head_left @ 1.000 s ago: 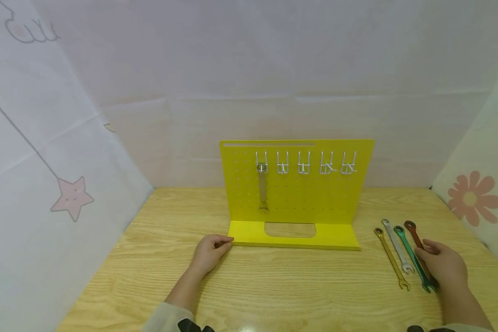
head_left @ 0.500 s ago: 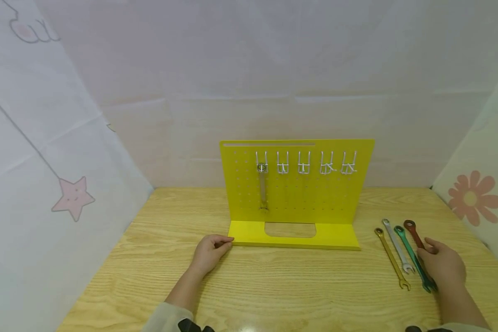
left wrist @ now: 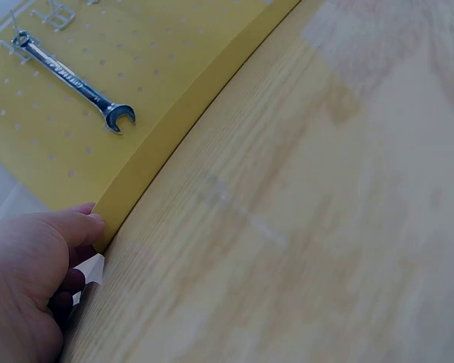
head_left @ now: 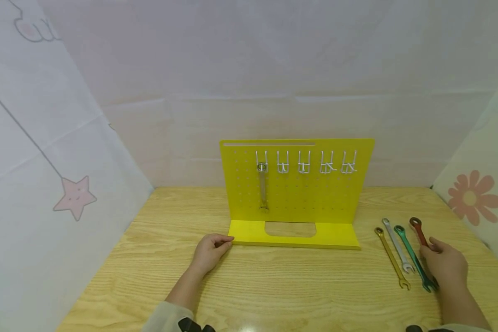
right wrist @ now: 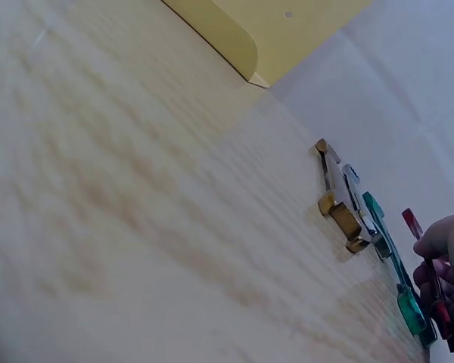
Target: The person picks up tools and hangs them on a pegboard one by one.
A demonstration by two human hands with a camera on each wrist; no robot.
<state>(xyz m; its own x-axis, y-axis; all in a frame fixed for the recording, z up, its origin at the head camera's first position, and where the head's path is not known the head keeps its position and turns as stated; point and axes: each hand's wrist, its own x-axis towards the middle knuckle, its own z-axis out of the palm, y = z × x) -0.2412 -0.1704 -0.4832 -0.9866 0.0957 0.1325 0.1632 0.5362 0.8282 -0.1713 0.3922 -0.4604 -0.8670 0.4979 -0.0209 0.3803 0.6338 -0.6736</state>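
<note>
My right hand (head_left: 446, 263) grips a red wrench (head_left: 417, 227) by its shank, thumb and fingers around it in the right wrist view. The ring end points away from me; the hand hides much of the rest. Just left of it lie a green wrench (head_left: 411, 251), a silver wrench (head_left: 396, 244) and a gold wrench (head_left: 392, 258). My left hand (head_left: 209, 252) pinches the front left corner of the yellow pegboard (head_left: 290, 193), thumb on its front lip (left wrist: 147, 170). From the pegboard's leftmost hook hangs another silver wrench (left wrist: 72, 79), ring end up.
Several white wire hooks (head_left: 303, 163) line the upper pegboard, to the right of the hung wrench. The wooden table (head_left: 299, 290) reaches a pale cloth backdrop (head_left: 294, 106) behind and at both sides.
The red wrench's ring end has shifted a little right and away from the green wrench, moving with my right hand. My left hand stays at the pegboard corner.
</note>
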